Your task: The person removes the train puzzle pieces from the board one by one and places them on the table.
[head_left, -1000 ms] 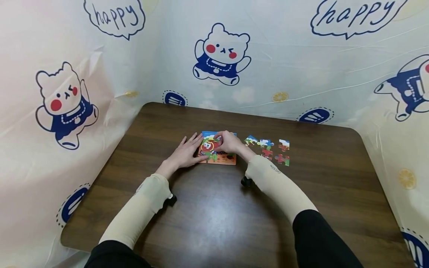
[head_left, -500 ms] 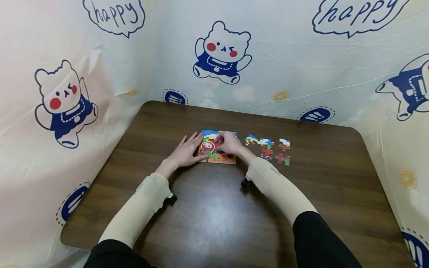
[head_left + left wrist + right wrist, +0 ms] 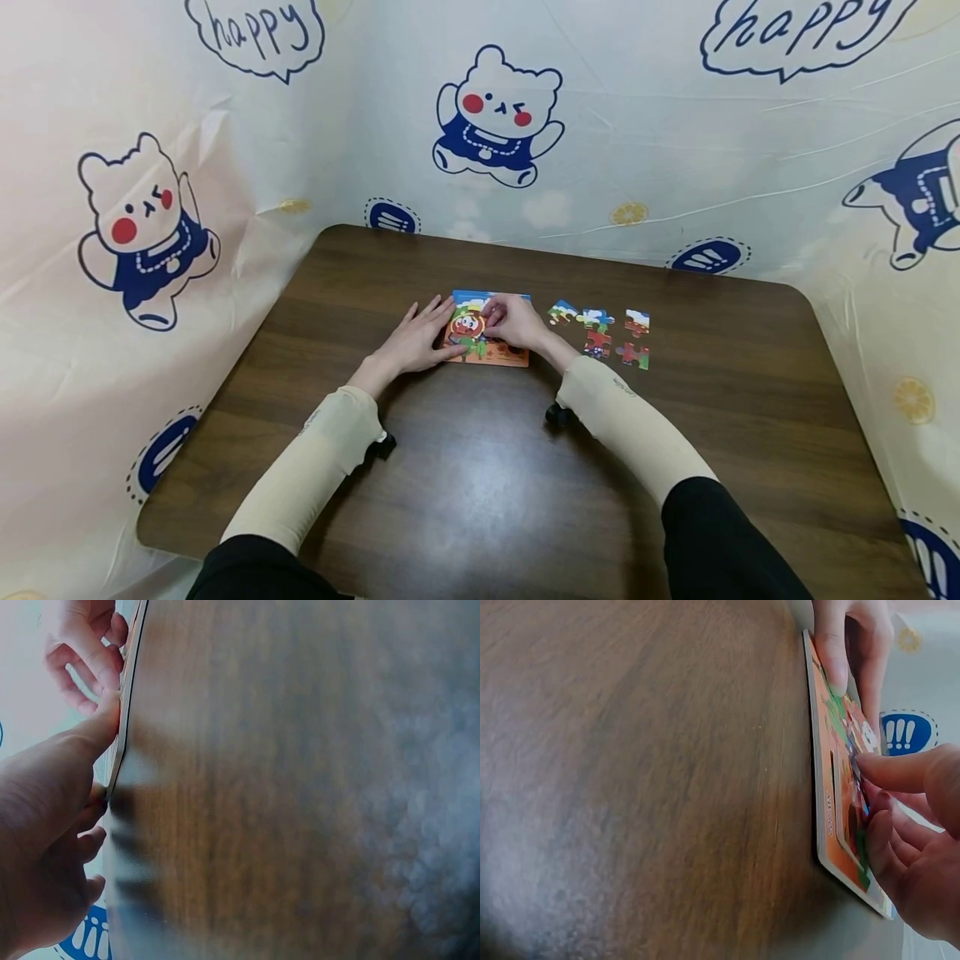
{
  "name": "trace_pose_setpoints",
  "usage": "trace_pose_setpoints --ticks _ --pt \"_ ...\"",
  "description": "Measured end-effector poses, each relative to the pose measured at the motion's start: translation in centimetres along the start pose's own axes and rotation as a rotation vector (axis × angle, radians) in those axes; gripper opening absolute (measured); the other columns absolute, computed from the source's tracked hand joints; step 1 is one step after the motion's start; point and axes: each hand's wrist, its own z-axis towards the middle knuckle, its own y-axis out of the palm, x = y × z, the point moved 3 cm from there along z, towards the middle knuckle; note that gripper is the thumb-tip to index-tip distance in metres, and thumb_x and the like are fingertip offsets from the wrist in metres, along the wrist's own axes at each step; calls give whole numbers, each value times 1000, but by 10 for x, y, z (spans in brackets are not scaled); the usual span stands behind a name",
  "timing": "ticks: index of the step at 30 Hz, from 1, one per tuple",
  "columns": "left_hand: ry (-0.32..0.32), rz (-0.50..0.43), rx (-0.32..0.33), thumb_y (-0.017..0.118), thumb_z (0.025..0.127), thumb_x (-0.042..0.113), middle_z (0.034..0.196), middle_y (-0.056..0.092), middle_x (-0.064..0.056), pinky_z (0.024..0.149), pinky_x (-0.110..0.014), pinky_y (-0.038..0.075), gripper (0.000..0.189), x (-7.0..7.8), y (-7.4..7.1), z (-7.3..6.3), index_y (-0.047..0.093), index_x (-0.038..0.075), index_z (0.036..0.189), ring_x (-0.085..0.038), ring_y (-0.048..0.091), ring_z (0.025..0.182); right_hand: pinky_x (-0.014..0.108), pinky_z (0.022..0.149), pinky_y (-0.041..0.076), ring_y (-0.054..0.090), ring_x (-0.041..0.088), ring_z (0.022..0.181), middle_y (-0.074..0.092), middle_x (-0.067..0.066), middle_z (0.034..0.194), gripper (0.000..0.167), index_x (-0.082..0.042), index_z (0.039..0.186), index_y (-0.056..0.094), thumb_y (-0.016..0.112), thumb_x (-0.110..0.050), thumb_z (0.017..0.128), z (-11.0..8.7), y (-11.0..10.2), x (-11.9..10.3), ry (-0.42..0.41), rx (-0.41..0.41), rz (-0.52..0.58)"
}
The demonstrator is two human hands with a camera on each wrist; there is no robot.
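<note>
A small jigsaw puzzle board with an orange lower edge and blue top lies on the table, a red round-faced cartoon figure on its left half. My left hand rests along the board's left side, fingers spread and the thumb on its lower left part. Over the board's right half, my right hand has its thumb and fingers bent together, pinching a puzzle piece at the surface. Most of that piece is hidden by the fingers. In the right wrist view the left thumb presses on the board's far end.
Several loose jigsaw pieces lie right of the board, among them a blue-and-white piece, a red piece and a red-green piece. The brown wooden table has rounded corners. A printed curtain stands behind it.
My right fingers have shifted slightly on the board, and more of the red figure's face shows beside them. The left hand stays in place. The loose pieces have not moved.
</note>
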Motion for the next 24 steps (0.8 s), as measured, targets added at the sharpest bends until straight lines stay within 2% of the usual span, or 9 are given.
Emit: trace_pose_setpoints --ticks 5,14,18,21,24 --pt "1 -5 1 67 105 60 186 18 -11 140 -66 7 97 2 -2 0 26 6 175 -34 12 175 22 73 52 68 15 81 77 17 103 27 1 124 78 83 -6 98 -3 -5 5 16 17 18" --pt "0 -5 -1 67 106 60 186 19 -11 140 -65 6 96 3 -4 -1 25 7 175 -34 12 174 23 74 48 63 17 84 77 19 107 19 2 119 79 77 -7 103 -9 -15 13 -18 7 76" --pt "1 -8 -1 67 106 59 185 19 -10 140 -65 6 96 2 -3 -1 25 7 175 -33 12 174 25 60 53 63 13 65 79 20 101 23 0 126 79 73 -8 106 -16 -22 18 -12 -36 144" --pt "1 -5 2 68 105 59 185 20 -11 140 -65 6 97 2 -3 -2 26 6 175 -34 13 174 27 48 51 57 11 51 79 22 97 27 1 133 76 70 -7 108 -23 -27 24 -4 -66 213" --pt "2 -4 4 69 105 58 185 20 -12 140 -65 7 97 3 -3 -2 26 6 175 -34 13 174 26 48 52 58 11 53 80 25 100 31 1 137 74 69 -6 108 -30 -32 29 10 -65 251"
